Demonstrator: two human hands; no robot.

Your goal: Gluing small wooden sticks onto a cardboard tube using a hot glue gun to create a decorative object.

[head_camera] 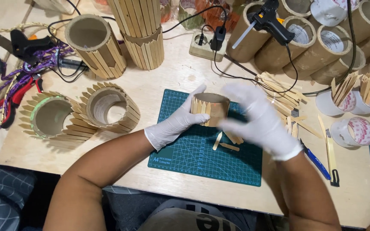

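Observation:
Both my hands wear white gloves and meet over a green cutting mat (185,158). My left hand (176,122) grips a short cardboard ring (213,107) partly clad with pointed wooden sticks, held on its side above the mat. My right hand (258,117) is blurred, fingers spread, against the ring's right side; I cannot tell if it holds a stick. A few loose wooden sticks (225,143) lie on the mat under the ring.
Two stick-clad rings (108,107) lie at left, taller clad tubes (95,45) behind. A black glue gun (268,19) rests on bare cardboard tubes (322,47) at back right. A stick pile (279,92), cups of sticks (343,96), a tape roll (356,130), a blue pen (315,160) sit right.

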